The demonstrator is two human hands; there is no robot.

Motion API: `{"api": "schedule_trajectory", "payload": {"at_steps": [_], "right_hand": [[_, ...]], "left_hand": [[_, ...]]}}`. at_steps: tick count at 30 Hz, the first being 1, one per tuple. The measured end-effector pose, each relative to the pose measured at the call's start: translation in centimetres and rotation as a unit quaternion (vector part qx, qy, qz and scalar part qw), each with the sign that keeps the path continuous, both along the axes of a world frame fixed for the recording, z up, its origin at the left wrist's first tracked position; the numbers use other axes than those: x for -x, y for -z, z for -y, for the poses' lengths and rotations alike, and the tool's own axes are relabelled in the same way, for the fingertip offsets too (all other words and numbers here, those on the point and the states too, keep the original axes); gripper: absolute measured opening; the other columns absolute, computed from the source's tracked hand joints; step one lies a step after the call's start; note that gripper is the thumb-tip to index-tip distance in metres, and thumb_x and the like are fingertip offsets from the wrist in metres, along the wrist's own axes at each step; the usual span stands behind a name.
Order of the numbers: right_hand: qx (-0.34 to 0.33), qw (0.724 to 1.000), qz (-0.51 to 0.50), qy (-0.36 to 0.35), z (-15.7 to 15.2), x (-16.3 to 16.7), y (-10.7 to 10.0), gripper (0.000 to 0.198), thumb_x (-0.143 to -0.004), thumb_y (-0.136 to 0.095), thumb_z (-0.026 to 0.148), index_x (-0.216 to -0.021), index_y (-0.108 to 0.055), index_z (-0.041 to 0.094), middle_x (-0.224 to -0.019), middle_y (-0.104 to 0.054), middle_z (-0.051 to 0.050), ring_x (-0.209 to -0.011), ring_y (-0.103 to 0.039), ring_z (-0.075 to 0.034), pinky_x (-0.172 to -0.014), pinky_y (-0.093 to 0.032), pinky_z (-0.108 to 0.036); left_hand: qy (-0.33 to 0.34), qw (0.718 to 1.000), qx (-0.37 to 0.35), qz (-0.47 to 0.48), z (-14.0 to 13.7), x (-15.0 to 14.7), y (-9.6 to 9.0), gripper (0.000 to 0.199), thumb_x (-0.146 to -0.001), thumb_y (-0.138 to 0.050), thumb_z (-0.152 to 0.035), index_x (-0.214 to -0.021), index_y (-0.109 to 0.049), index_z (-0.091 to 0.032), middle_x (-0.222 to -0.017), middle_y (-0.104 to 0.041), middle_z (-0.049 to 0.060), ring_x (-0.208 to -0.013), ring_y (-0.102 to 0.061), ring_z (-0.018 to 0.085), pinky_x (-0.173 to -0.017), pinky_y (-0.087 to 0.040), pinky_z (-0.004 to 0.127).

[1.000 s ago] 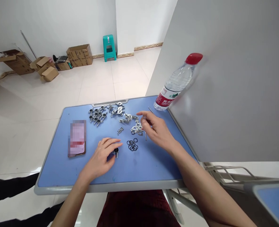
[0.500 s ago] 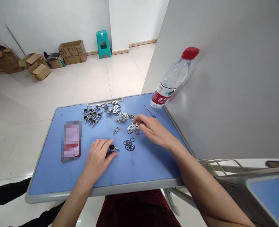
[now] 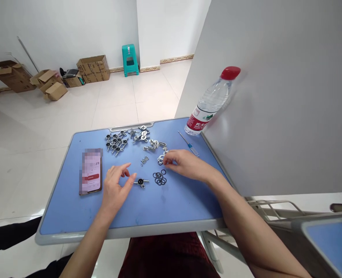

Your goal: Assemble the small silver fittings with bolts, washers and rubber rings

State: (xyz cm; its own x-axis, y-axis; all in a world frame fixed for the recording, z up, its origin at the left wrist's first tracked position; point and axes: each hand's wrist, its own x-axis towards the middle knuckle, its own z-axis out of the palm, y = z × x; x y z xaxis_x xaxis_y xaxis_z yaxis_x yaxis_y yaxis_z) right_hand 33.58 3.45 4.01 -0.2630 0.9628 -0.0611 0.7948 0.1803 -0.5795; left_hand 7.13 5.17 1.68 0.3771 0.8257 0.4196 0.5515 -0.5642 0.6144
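Observation:
My left hand (image 3: 114, 189) is open, thumb and fingers apart, beside a small metal fitting (image 3: 141, 181) with a black round centre and thin arms. Its thumb tip is at the fitting's left arm. Over the flat metal plates (image 3: 160, 158), my right hand (image 3: 185, 164) has its fingers curled and thumb drawn in; what lies between the fingertips is hidden. Just below it lie several black rubber rings (image 3: 159, 177). A little heap of tiny screws (image 3: 144, 160) sits between the hands.
More black-centred fittings (image 3: 115, 141) and metal brackets (image 3: 153, 145) lie towards the back of the blue table (image 3: 171, 208). A phone (image 3: 91, 172) is at left. A screwdriver (image 3: 188, 143) and a water bottle (image 3: 208, 106) stand near the grey partition (image 3: 275, 96) at right.
My left hand has let go of the fitting and shifted left; the fitting lies turned on the table. My right hand has come lower, its fingers now down at the plates.

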Motion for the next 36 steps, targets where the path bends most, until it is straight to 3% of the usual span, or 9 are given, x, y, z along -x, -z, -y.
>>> {"api": "schedule_trajectory", "payload": {"at_steps": [4, 15, 19, 23, 26, 31, 36], "right_hand": [[0.037, 0.997, 0.056, -0.040, 0.3, 0.8, -0.1, 0.017, -0.083, -0.059, 0.010, -0.090, -0.069, 0.021, -0.089, -0.069, -0.003, -0.078, -0.059, -0.017, -0.065, -0.036, -0.025], [0.039, 0.998, 0.058, -0.001, 0.4, 1.3, -0.6, 0.016, -0.084, -0.057, 0.011, -0.093, -0.067, 0.021, -0.083, -0.069, -0.002, -0.076, -0.060, -0.017, -0.063, -0.035, -0.025], [-0.044, 0.995, 0.035, 0.083, -0.3, 0.8, 0.1, 0.014, -0.088, -0.054, 0.014, -0.092, -0.066, 0.021, -0.085, -0.068, -0.002, -0.074, -0.060, -0.016, -0.063, -0.036, -0.025], [-0.110, 0.975, 0.043, 0.189, -1.6, 0.4, 1.0, 0.016, -0.089, -0.052, 0.016, -0.096, -0.066, 0.020, -0.097, -0.068, -0.005, -0.075, -0.060, -0.016, -0.063, -0.036, -0.026], [-0.110, 0.972, 0.055, 0.202, -2.2, 0.3, 1.1, 0.016, -0.090, -0.052, 0.018, -0.095, -0.067, 0.021, -0.095, -0.069, -0.003, -0.078, -0.062, -0.017, -0.063, -0.036, -0.026], [-0.052, 0.961, 0.123, 0.242, -2.3, 1.2, 0.7, 0.025, -0.089, -0.054, 0.040, -0.080, -0.067, 0.020, -0.078, -0.071, -0.005, -0.071, -0.063, -0.020, -0.055, -0.030, -0.028], [-0.031, 0.958, 0.141, 0.246, -2.4, 1.5, 0.9, 0.022, -0.088, -0.050, 0.027, -0.077, -0.068, 0.020, -0.076, -0.072, -0.008, -0.069, -0.063, -0.021, -0.052, -0.028, -0.028]], "left_hand": [[-0.013, 0.997, 0.035, 0.063, -0.3, 0.4, -0.1, 0.017, -0.089, -0.057, -0.024, -0.102, -0.066, -0.019, -0.072, -0.057, -0.002, -0.070, -0.053, 0.013, -0.068, -0.043, 0.026], [-0.021, 0.997, 0.032, 0.063, 0.1, 0.5, 0.1, 0.017, -0.089, -0.053, -0.020, -0.097, -0.068, -0.019, -0.071, -0.056, -0.002, -0.069, -0.053, 0.013, -0.066, -0.043, 0.025], [-0.026, 0.997, 0.030, 0.073, -0.1, 0.5, 0.2, 0.017, -0.089, -0.053, -0.022, -0.096, -0.068, -0.020, -0.071, -0.057, -0.002, -0.069, -0.053, 0.014, -0.066, -0.044, 0.026], [-0.027, 0.996, 0.037, 0.075, 0.0, 0.6, 0.2, 0.017, -0.089, -0.053, -0.021, -0.097, -0.068, -0.020, -0.073, -0.057, -0.002, -0.070, -0.054, 0.014, -0.068, -0.045, 0.026], [-0.036, 0.996, 0.039, 0.076, 0.1, 0.7, 0.1, 0.017, -0.089, -0.053, -0.022, -0.097, -0.068, -0.019, -0.074, -0.058, -0.001, -0.071, -0.055, 0.014, -0.068, -0.045, 0.026], [-0.038, 0.996, 0.038, 0.075, 0.1, 0.7, -0.1, 0.017, -0.089, -0.053, -0.021, -0.095, -0.068, -0.019, -0.072, -0.058, -0.001, -0.069, -0.056, 0.014, -0.067, -0.045, 0.027], [-0.040, 0.996, 0.028, 0.080, 0.1, 0.6, -0.2, 0.016, -0.088, -0.053, -0.020, -0.094, -0.068, -0.020, -0.070, -0.058, -0.001, -0.068, -0.055, 0.014, -0.067, -0.046, 0.027]]}}
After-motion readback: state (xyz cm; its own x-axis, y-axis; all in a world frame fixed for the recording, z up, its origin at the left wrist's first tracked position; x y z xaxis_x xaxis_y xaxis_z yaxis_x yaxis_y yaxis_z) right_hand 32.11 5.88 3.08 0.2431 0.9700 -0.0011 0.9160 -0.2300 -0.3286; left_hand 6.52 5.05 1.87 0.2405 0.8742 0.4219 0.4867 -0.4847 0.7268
